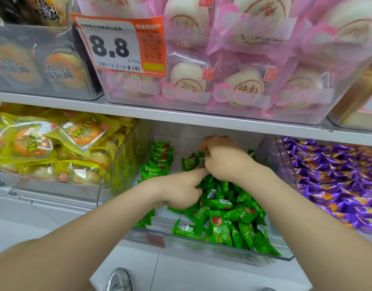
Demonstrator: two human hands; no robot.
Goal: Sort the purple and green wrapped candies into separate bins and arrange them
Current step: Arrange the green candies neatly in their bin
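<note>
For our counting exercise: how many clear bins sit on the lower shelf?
3: yellow-pack bin left, green candy bin middle, purple candy bin right; others may lie outside view.

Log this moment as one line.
phase: arranging green candies | right hand: pinches one green candy | left hand: index finger extended toward it | purple candies: separate bin, right

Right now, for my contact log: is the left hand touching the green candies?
Touching. Head view: left hand rests curled on the green candies.

Left hand (pixel 180 192) and right hand (pixel 220 158) among green candies (pixel 222 223) in clear bin (pixel 191 246)
</note>
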